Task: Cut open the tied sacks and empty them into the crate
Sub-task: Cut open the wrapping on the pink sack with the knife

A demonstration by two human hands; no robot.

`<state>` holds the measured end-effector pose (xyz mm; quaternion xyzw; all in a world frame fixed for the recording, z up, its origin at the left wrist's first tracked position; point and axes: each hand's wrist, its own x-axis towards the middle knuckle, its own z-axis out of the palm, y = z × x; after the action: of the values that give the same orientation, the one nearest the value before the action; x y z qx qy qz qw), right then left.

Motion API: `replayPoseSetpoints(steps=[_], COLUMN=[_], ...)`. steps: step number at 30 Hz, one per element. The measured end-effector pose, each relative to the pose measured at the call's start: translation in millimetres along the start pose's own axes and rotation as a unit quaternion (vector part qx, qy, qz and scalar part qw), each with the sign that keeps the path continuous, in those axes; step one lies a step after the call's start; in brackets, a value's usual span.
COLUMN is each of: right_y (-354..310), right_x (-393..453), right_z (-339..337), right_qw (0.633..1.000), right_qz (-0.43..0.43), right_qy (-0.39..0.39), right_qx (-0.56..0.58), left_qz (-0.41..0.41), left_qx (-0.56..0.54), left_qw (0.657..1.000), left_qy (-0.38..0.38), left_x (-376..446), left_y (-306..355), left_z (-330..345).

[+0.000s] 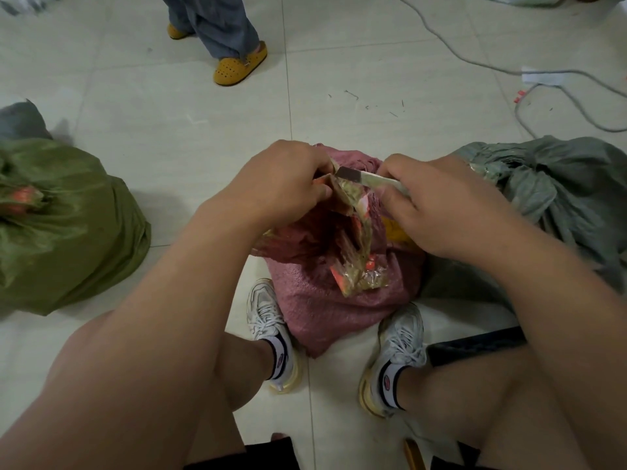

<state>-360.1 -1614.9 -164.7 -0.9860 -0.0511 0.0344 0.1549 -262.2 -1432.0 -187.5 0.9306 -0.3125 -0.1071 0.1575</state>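
A pink woven sack (315, 300) stands on the floor between my feet, its neck bound with crumpled clear tape (356, 262). My left hand (285, 184) grips the bunched neck and tape at the top. My right hand (431, 205) holds a utility knife (359, 176), whose dark blade tip touches the tape beside my left fingers. A loose tail of tape hangs down the sack's front. No crate is in view.
A tied green sack (64, 225) lies at the left and a grey sack (556, 198) at the right. Another person's legs in yellow clogs (241, 64) stand ahead. Grey cables (509, 66) run across the tiled floor at upper right.
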Motion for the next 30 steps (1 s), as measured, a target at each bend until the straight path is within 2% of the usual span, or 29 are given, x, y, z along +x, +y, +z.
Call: replayPoseSetpoints(steps=[9, 20, 30], right_y=[-5, -16, -7], right_x=[2, 8, 4], right_z=[7, 9, 6], right_qw=[0.997, 0.988, 0.987], right_qz=[-0.011, 0.003, 0.015], right_qy=[0.026, -0.004, -0.007], right_qx=[-0.068, -0.157, -0.158], left_qz=[0.002, 0.026, 0.001], left_qx=[0.014, 0.025, 0.050], left_qw=[1.000, 0.999, 0.999], left_qy=[-0.009, -0.016, -0.022], left_x=[-1, 0, 0], left_y=[4, 10, 8], left_z=[-4, -3, -4])
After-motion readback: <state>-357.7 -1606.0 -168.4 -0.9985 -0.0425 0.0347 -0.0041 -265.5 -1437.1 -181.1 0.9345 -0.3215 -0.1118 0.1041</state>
